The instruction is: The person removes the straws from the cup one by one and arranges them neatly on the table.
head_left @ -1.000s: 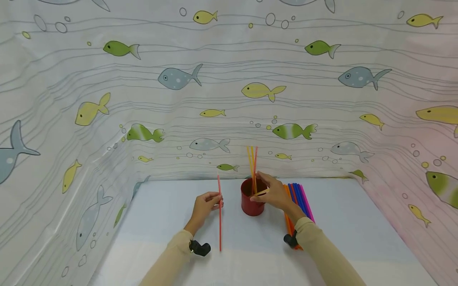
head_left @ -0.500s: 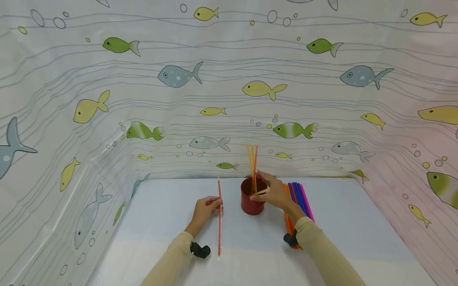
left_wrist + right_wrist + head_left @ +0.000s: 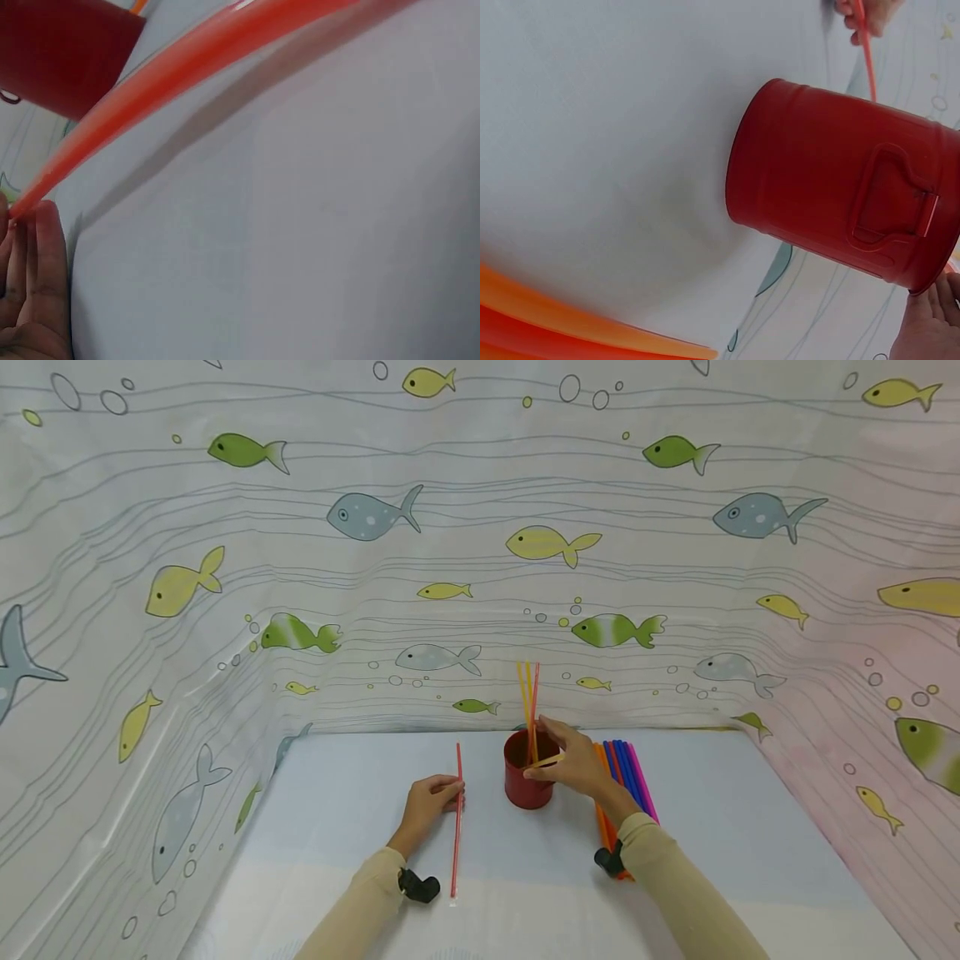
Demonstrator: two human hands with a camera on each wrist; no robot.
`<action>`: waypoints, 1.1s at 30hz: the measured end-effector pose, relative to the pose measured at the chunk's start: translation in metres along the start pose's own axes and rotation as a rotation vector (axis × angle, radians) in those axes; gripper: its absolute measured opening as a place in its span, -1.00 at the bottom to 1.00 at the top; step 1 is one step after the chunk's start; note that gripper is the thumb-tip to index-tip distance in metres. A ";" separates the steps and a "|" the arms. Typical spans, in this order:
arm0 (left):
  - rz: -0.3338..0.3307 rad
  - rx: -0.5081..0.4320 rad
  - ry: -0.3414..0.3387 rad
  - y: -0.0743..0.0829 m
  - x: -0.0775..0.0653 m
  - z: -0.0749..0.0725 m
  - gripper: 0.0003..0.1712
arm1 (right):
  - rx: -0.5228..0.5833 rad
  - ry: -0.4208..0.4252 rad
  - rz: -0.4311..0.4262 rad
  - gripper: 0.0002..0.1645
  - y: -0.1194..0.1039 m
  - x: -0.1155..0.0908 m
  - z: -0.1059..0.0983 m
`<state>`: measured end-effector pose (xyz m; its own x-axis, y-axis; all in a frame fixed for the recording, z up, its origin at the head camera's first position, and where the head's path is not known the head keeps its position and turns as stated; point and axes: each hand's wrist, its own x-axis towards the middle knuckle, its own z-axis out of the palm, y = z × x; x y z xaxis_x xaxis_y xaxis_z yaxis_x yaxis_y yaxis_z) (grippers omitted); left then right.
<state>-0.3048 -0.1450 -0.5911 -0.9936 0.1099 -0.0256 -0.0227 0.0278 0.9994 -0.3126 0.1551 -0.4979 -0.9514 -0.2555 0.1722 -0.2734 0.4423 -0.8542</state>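
In the head view my left hand (image 3: 433, 802) pinches a thin red-orange drinking straw (image 3: 456, 843) near its upper part. The straw points lengthwise toward me, left of a red metal can (image 3: 528, 789). Close up in the left wrist view, the straw (image 3: 187, 71) runs from the fingertips above the white surface, its shadow beneath. My right hand (image 3: 576, 764) holds the can at its rim, thumb in front and fingers behind. Yellow straws (image 3: 522, 689) and a red one (image 3: 536, 681) stand in the can. A pale yellow strip (image 3: 546, 762) shows along the right thumb.
Right of the can lie several orange, red, blue and pink straws (image 3: 632, 777) side by side, partly under my right forearm. The can's side handle (image 3: 891, 199) shows in the right wrist view. A fish-patterned sheet (image 3: 360, 585) closes off the table's back and sides.
My left hand has moved slightly toward me with the straw, whose near end has swung a little to the left. The right hand stays at the can.
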 end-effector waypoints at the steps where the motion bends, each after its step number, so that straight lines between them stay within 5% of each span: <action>1: 0.004 0.006 0.001 0.000 0.000 0.000 -0.65 | 0.002 -0.005 -0.001 0.24 0.000 0.000 0.000; 33: 0.125 0.331 0.117 0.005 -0.011 -0.015 -0.68 | 0.004 0.009 0.001 0.22 -0.001 -0.001 0.000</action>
<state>-0.2960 -0.1606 -0.5850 -0.9928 0.0192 0.1182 0.1176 0.3429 0.9320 -0.3111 0.1550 -0.4977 -0.9529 -0.2470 0.1762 -0.2721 0.4387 -0.8564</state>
